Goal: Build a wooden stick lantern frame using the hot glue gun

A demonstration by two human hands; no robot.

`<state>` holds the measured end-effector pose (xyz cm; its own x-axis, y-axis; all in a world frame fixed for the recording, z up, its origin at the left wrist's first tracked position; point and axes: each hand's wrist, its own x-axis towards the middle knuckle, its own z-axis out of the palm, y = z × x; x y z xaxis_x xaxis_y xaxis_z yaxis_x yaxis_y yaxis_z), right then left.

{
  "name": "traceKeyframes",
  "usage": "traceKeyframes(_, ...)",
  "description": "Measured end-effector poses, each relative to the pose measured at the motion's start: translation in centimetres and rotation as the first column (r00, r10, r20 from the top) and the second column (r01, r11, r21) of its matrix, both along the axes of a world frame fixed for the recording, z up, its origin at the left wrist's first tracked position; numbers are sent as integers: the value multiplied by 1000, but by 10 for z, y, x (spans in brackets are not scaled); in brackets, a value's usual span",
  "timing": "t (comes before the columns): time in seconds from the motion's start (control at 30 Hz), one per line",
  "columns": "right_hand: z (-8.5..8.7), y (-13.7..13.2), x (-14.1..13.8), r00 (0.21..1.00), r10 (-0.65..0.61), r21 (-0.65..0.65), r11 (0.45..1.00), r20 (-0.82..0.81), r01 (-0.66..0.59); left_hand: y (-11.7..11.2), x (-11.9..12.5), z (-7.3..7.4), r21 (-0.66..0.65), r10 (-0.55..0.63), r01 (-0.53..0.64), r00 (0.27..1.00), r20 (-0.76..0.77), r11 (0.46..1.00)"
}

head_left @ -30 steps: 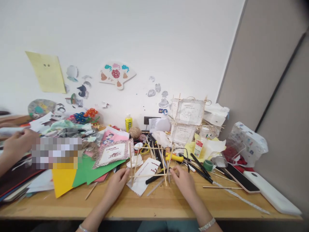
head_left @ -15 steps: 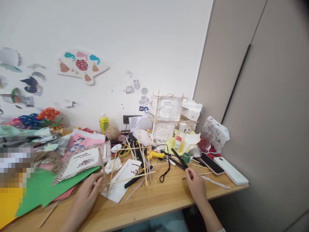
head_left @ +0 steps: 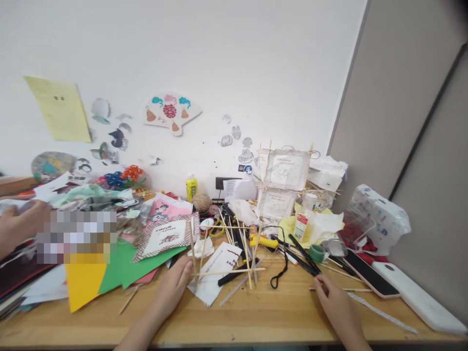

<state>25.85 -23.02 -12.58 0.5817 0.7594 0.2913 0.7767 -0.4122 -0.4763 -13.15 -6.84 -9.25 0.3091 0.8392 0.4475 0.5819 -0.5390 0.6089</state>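
My left hand (head_left: 177, 280) is closed on the left side of an open square frame of thin wooden sticks (head_left: 227, 271). The frame stands over a white printed paper packet (head_left: 215, 280) and a black pen-like tool (head_left: 234, 274). Near the table's right side, my right hand (head_left: 331, 295) has its fingers closed round a thin wooden stick (head_left: 357, 290), which shows on both sides of the fingers. Black pens (head_left: 304, 254) end right at its fingertips. A yellow glue gun (head_left: 263, 241) and a black cord loop (head_left: 281, 273) lie between my hands.
At far left another person's hand (head_left: 25, 224) is by some white paper. Green (head_left: 117, 265) and yellow sheets (head_left: 86, 280) cover the left side. Printed stick-framed panels (head_left: 285, 170) stand at the back. A phone (head_left: 371, 273) and a white slab (head_left: 417, 297) lie right.
The view has swung left, bringing the other person's hand and a yellow wall sheet into sight. My hands keep about the same places over the table.
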Motion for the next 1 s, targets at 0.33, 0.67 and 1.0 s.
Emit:
traceKeyframes(0.33,24,9,-9,998,49,89,995,-29,-46,-4,4,3,-94,-20,3,983,-183,996)
traceKeyframes(0.67,129,139,-45,948,275,37,958,160,-284,-4,-9,-2,27,64,-68,987,146,997)
traceKeyframes(1.0,90,225,-112,803,587,-328,782,100,-530,-6,-13,-4,-35,93,-88,980,175,995)
